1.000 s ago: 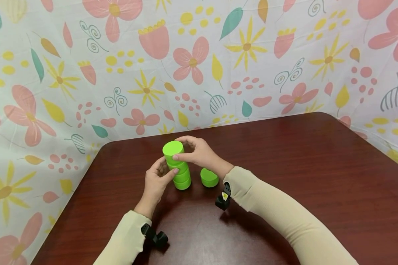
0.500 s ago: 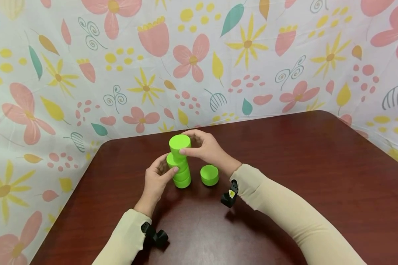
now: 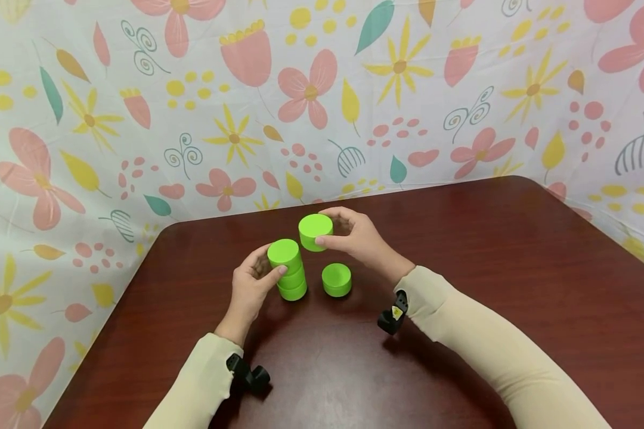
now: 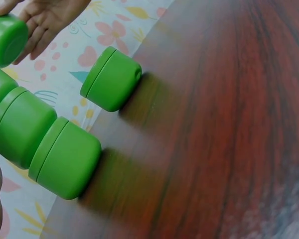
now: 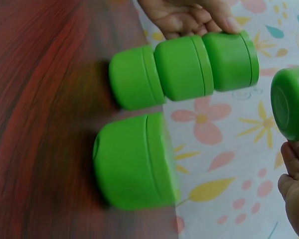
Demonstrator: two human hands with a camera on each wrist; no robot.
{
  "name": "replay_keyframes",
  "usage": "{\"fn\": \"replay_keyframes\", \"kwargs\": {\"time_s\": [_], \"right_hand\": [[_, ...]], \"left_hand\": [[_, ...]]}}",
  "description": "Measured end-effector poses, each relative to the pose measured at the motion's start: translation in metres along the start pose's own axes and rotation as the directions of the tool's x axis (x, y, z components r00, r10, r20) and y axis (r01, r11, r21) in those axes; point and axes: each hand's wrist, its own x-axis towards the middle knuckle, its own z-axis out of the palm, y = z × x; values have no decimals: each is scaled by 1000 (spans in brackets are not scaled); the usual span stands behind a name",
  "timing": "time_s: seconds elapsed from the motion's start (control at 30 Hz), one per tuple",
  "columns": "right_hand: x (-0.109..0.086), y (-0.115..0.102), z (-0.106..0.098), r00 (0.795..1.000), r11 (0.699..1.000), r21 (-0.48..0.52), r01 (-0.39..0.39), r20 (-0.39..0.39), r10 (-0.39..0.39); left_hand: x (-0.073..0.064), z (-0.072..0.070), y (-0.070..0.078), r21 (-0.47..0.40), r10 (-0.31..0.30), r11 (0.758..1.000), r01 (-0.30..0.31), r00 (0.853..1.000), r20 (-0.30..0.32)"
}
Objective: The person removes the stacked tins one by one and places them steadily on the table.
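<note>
Three small round green lidded jars (image 3: 291,275) stand in an upright stack in the head view. My left hand (image 3: 248,289) holds the stack near its top jar (image 5: 231,59), thumb at the front and fingers round the far side. To the right and a little higher, my right hand (image 3: 364,239) grips another green jar (image 3: 315,231) by its side, in the air and apart from the stack. Below it a single green jar (image 3: 337,280) sits on the table. In the left wrist view, the lowest stacked jar (image 4: 67,159) rests on the wood.
The dark reddish wooden table (image 3: 461,256) has rounded far corners. A flower-patterned cloth (image 3: 322,119) hangs behind its far edge. Black wrist mounts (image 3: 394,316) sit on both sleeves.
My right hand has lifted the top jar off the stack and carried it to the right. My left hand has stayed at the stack. The single jar has stayed put.
</note>
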Motion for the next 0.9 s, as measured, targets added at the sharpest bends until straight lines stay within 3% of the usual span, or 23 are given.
{"fn": "replay_keyframes", "kwargs": {"time_s": [0.9], "right_hand": [[-41,33,-30,992,995,31,-94,-80,96]], "left_hand": [[-1,-1,0,7,-8,1000,8,1000,6]]}}
